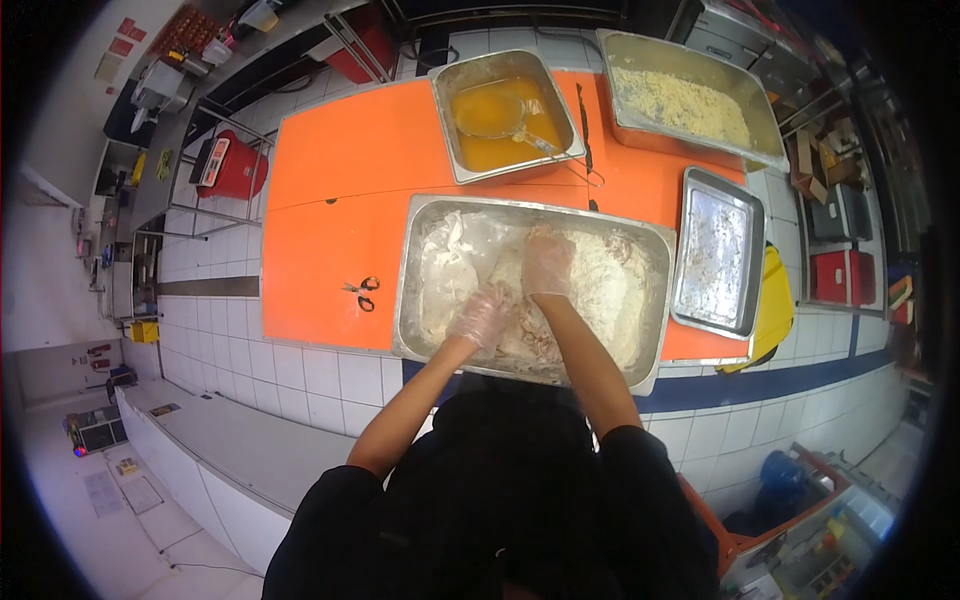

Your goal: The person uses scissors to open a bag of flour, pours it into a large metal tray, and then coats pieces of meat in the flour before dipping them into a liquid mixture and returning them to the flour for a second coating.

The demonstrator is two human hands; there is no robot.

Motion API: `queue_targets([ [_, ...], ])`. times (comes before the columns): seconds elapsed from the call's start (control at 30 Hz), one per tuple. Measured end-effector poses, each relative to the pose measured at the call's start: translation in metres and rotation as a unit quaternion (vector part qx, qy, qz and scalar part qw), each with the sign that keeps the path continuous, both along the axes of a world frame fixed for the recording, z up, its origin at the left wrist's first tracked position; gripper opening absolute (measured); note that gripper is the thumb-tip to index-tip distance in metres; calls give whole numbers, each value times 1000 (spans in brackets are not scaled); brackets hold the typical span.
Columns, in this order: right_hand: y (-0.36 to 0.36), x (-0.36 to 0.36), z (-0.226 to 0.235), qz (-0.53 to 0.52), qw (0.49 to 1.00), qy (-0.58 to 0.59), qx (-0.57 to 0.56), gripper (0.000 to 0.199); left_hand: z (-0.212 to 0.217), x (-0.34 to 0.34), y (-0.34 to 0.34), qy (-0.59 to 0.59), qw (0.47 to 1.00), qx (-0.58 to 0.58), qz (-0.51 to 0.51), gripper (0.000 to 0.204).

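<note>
A deep metal pan (535, 205) at the table's near edge holds white flour (610, 285) with floured pieces in it, some showing pinkish-brown. Both my hands wear clear plastic gloves and are inside this pan. My left hand (480, 316) is in the flour left of the middle, its fingers pointing away and partly coated. My right hand (549, 264) reaches farther in, near the pan's middle, with its fingers down in the flour. The flour and blur hide the fingertips of both hands, so what they grip, if anything, cannot be made out.
Beyond lies a pan of yellow-orange liquid (485, 140) with a wire strainer (490, 112) in it. A pan of yellowish crumbs (685, 105) stands far right, a shallow metal tray (715, 255) at right. Scissors (365, 293) lie on the orange table (320, 200) at left.
</note>
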State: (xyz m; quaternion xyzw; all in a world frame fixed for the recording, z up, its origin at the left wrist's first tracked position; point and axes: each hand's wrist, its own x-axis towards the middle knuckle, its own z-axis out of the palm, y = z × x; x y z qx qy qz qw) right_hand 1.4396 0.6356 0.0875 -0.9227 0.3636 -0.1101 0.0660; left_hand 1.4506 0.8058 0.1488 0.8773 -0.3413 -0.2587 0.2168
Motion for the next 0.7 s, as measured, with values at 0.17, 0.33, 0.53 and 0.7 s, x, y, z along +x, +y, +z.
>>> queue_targets([
  [0.17, -22, -32, 92, 160, 969, -101, 158, 18, 64, 38, 4, 105, 979, -155, 84, 42],
  [0.33, -29, -61, 119, 68, 939, -142, 305, 22, 84, 52, -18, 91, 974, -203, 52, 17],
  [0.53, -28, -78, 124, -14, 867, -283, 409, 27, 82, 92, -22, 151, 954, -257, 41, 19],
  [0.7, -40, -62, 177, -92, 796, -327, 501, 29, 117, 147, -41, 297, 895, -328, 63, 16],
])
